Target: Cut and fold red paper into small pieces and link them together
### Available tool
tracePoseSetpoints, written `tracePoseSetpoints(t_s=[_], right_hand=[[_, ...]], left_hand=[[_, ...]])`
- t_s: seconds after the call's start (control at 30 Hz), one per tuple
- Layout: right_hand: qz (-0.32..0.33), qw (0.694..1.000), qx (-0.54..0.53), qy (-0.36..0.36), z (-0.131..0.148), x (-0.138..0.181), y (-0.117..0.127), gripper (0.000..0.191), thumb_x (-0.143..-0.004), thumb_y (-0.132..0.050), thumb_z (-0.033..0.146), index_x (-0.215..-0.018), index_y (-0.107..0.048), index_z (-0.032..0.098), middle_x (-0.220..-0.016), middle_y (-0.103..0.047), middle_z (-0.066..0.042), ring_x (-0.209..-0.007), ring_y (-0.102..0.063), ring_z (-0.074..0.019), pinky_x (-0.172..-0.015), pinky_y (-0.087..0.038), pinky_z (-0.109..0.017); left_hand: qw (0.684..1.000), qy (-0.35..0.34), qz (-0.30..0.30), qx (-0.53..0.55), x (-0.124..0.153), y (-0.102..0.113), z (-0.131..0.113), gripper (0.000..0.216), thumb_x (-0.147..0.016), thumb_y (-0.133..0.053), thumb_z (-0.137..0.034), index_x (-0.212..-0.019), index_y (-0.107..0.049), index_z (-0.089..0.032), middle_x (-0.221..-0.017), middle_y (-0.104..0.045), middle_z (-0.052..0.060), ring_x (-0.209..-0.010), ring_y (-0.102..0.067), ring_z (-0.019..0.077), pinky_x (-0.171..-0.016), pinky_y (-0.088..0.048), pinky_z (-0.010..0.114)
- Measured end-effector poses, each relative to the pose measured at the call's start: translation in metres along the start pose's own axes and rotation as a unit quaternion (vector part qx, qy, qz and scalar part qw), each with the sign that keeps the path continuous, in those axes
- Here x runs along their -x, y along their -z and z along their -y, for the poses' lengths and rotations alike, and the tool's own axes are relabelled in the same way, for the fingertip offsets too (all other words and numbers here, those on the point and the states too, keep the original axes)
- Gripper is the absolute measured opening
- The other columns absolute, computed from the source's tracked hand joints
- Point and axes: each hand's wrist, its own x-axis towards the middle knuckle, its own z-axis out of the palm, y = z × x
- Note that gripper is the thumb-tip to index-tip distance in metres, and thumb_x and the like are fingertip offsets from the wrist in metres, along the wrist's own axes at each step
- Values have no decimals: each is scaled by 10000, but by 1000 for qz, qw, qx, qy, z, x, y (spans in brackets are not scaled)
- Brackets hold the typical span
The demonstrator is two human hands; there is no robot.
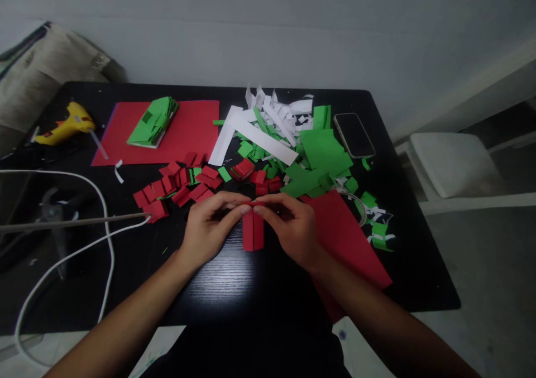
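Note:
Both my hands meet over the near middle of the black table (234, 288). My left hand (211, 227) and my right hand (288, 224) pinch the top of a small folded red paper strip (253, 231), fingertips pressed together on its upper edge. The strip hangs down between the two hands, creased lengthwise. A large red paper sheet (347, 238) lies under my right wrist. Several small folded red pieces (176, 187) are scattered just beyond my left hand.
Green paper scraps (318, 166) and white strips (268, 129) pile at the centre back. A phone (354, 135) lies far right, a red sheet with green folded pieces (154, 122) far left. A yellow glue gun (65, 124), a white cable (84, 244) and pliers (54, 213) sit left.

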Motion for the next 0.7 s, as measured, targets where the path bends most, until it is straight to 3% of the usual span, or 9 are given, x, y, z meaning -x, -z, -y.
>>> tracePoseSetpoints(t_s=[0.7], right_hand=[[17, 1000, 14, 0, -3, 2, 1, 93, -897, -751, 330, -945, -774, 254, -942, -804, -26, -872, -754, -202, -859, -600, -347]], left_hand=[[997, -43, 6, -69, 3, 1, 4, 93, -908, -720, -294, -933, -772, -221, -859, -781, 22, -747, -697, 153, -732, -571, 251]])
